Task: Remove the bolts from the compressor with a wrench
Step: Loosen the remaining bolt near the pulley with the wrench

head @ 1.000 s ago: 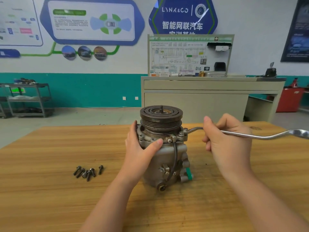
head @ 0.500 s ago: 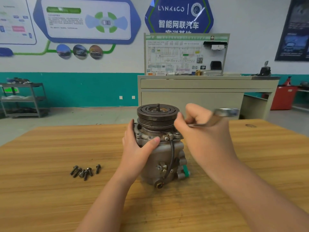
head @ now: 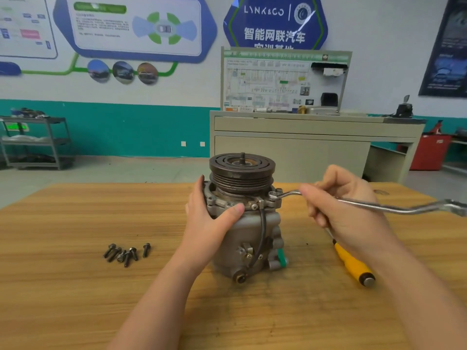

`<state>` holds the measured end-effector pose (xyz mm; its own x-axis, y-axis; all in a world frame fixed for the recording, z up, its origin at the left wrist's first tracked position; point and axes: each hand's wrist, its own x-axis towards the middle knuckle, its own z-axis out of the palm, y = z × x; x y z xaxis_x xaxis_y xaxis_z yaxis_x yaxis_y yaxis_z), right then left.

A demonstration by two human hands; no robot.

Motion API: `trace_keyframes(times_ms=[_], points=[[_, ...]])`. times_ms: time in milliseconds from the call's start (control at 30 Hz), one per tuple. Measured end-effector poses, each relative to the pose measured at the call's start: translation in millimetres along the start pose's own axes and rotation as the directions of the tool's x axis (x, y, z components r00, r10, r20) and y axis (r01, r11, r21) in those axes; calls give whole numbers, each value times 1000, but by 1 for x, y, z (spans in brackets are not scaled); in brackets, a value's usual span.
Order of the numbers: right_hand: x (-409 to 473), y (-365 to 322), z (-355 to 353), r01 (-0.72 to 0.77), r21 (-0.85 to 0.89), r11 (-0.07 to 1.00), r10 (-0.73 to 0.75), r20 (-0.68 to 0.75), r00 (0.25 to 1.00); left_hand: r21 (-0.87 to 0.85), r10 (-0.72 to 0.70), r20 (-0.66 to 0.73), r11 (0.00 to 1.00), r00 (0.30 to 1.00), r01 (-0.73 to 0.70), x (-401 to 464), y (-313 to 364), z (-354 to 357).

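We're looking down at the compressor (head: 249, 228), which is standing upright in the middle of the wooden desk (head: 75, 286), pulley end up. Everything else we're placing relative to it.

Our left hand (head: 209, 223) is wrapping around the compressor's left side just under the pulley, thumb lying across the front of the housing below the flange and fingers curling round the far side, so that grip is clamping the body itself.

Our right hand (head: 346, 210) is sitting just right of the compressor, and its grip is closing on the wrench (head: 379, 207), fingers curled over the shank with the thumb pointing back toward the pulley. The ring end of the wrench is sitting over a bolt (head: 273, 197) on the right side of the flange, right beneath the pulley's edge, so the bolt is lying just beyond the thumb tip, close but not touching the hand. The rest of the wrench is running out to the right, away from the compressor, and its far end is blurring near the frame edge.

Left of the compressor, well apart from it, we're seeing a small cluster of loose bolts (head: 126, 252) lying on the desk. On the right, a yellow-handled screwdriver (head: 352, 265) is lying on the desk partly under our right wrist.
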<state>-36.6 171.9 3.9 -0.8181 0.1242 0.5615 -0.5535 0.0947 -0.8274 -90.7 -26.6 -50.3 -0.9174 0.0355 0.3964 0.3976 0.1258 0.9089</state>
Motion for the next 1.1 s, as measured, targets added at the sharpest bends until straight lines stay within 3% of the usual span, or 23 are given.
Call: trace_keyframes(times_ms=[100,233,333,433,500,567,667,733,800,867,933,1100], points=[[37,13,-22,-285,314,906,196,287,938,-4,3,-1,1000,1000,-3,1,-2,1],[81,32,-23,-668,301,680,365,651,665,8,6,0,1000,1000,-6,2,-3,0],[95,46,-10,-821,306,482,429,735,526,22,17,2,1000,1000,-17,4,-6,0],[99,48,-1,-831,313,459,431,740,516,25,21,2,999,1000,-21,5,-6,0],[97,41,-2,-792,358,494,406,711,574,23,24,3,999,1000,-24,4,-5,0],[91,30,-6,-717,455,528,394,617,681,29,20,5,999,1000,-20,4,-4,0],[80,15,-8,-519,545,659,434,288,854,25,16,5,1000,1000,-16,3,-4,0],[68,9,-7,-348,477,807,357,75,931,19,18,6,1000,1000,-18,3,-3,0],[52,4,-3,-168,320,933,189,-36,981,19,19,10,1000,1000,-19,2,-2,0],[37,-1,0,-9,73,997,17,-109,994,20,23,10,1000,1000,-23,2,-1,-1],[28,-5,2,117,-149,982,-138,-133,982,19,16,9,1000,1000,-16,1,0,-1],[14,-6,5,325,-401,857,-387,-81,919,6,-3,12,1000,1000,3,0,-1,-2]])
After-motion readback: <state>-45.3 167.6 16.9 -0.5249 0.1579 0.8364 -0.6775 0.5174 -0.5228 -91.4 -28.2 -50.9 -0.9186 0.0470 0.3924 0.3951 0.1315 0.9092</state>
